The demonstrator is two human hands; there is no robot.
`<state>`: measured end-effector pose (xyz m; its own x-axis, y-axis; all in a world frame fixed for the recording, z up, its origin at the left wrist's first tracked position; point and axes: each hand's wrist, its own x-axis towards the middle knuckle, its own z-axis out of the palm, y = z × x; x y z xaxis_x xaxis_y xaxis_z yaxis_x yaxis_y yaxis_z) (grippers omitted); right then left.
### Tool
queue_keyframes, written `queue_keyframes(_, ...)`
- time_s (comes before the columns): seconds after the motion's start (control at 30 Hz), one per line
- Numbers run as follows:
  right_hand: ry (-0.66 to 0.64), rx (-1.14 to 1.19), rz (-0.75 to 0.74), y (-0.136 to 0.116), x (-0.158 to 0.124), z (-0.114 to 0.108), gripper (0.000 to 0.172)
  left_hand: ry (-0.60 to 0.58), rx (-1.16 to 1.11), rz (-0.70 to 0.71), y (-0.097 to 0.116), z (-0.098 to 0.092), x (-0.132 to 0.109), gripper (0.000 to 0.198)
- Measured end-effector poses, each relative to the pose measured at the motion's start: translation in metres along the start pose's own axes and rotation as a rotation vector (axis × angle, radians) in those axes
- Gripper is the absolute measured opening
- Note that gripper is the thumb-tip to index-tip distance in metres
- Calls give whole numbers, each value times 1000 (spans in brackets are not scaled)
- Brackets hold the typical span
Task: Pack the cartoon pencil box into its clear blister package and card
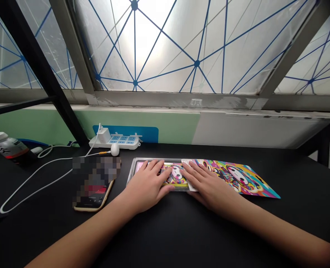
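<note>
My left hand (149, 183) lies palm down, fingers stretched, on a flat clear plastic case (130, 172) with a bright cartoon picture (177, 173) in or on it. My right hand (209, 187) rests flat on a colourful printed cartoon sheet (254, 182), near its white left edge. That left edge overlaps the right part of the case, while the rest of the sheet reaches out to the right over the black table. My hands hide much of both things, so I cannot tell how the sheet and case are joined, if at all.
On the left of the black table (165, 238) lies a phone (93, 201). A white cable (39, 175) loops around it to a white power strip (125, 143) by the wall. Farther left is a bottle (10, 147) with a white cap. A black frame post (42, 67) slants upward.
</note>
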<state>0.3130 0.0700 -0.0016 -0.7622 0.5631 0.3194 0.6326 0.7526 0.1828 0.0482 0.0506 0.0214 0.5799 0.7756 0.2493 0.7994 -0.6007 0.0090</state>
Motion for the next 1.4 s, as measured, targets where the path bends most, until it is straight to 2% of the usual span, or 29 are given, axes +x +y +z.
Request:
queue_keyframes(0.1, 6, -33, 8, -1, 1, 9, 59, -38, 19, -33, 6, 7, -1, 73)
queue_keyframes(0.27, 19, 22, -17, 13, -14, 10, 73, -73, -9, -69, 8, 2, 0, 75)
queue_keyframes(0.4, 17, 43, 4, 27, -32, 1, 76, -95, -33, -127, 7, -7, 3, 70)
queue_keyframes(0.57, 34, 3, 53, 49, -59, -4, 79, -93, -78, -128, 4, -10, 5, 56)
queue_keyframes(0.67, 101, -80, 54, 57, -72, -12, 79, -109, -74, -150, 0, -10, 5, 50)
queue_keyframes(0.77, 195, -146, 44, 46, -77, -30, 75, -132, -59, -160, -3, -9, 7, 49)
queue_keyframes(0.83, 215, -137, 14, 22, -77, -44, 70, -128, -44, -162, -5, -7, 11, 49)
queue_keyframes(0.97, 203, -52, -158, -51, -62, -56, 55, -112, 1, -164, -3, -4, 27, 48)
queue_keyframes(1.03, 184, -26, -264, -85, -45, -50, 46, -105, 18, -163, 1, -3, 36, 46)
queue_keyframes(1.1, 90, 43, -284, -105, -20, -39, 42, -90, 34, -157, 7, -3, 45, 45)
queue_keyframes(1.2, -11, 248, -214, -108, 23, -19, 51, -59, 54, -148, 14, 1, 51, 45)
queue_keyframes(1.3, -183, 508, -184, -93, 55, -6, 32, -33, 64, -150, 14, 8, 48, 47)
queue_keyframes(1.4, -217, 619, -163, -82, 66, -3, 22, -24, 58, -130, 11, 14, 42, 48)
